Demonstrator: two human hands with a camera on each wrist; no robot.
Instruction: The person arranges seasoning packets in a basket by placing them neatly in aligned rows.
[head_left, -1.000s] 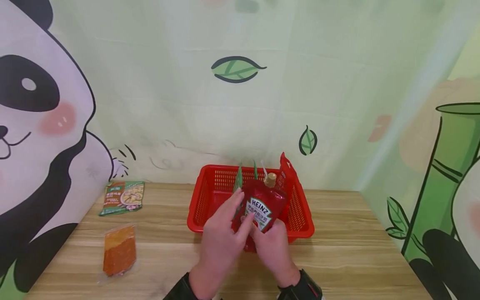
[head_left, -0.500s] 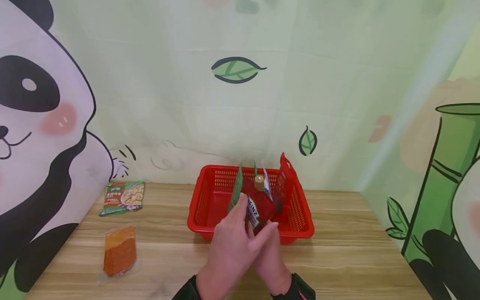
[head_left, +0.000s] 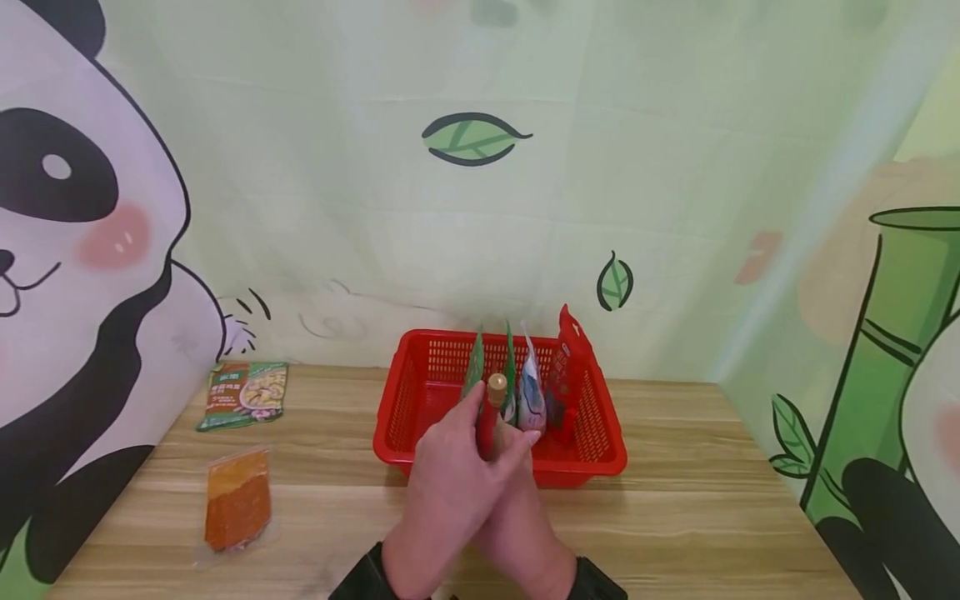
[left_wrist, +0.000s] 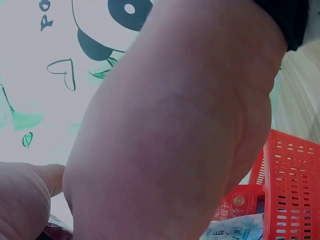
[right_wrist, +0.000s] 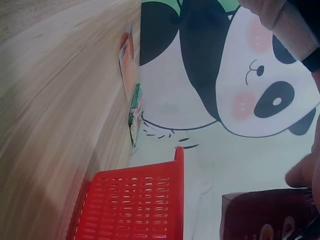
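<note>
A dark red ketchup pouch (right_wrist: 265, 215) with a gold cap is held edge-on over the red basket's front rim, cap upward in the head view. My left hand (head_left: 453, 467) grips the pouch from the left, fingers along its side. My right hand (head_left: 517, 521) holds it lower down, partly hidden behind the left hand. The red basket (head_left: 388, 417) stands just beyond both hands. Inside it, green packets (head_left: 511, 375), a white-blue packet (head_left: 532, 392) and a red packet (head_left: 567, 367) stand upright in a row.
On the table's left side lie a green-brown food packet (head_left: 246, 396) and a clear packet of orange-red contents (head_left: 238, 500). The wooden table (head_left: 712, 500) meets a panda-printed backdrop (head_left: 337, 208) at its back edge.
The ketchup pouch has turned from label-facing to edge-on between my hands and shifted slightly left. The packets behind it have come into view. The right hand has moved partly behind the left.
</note>
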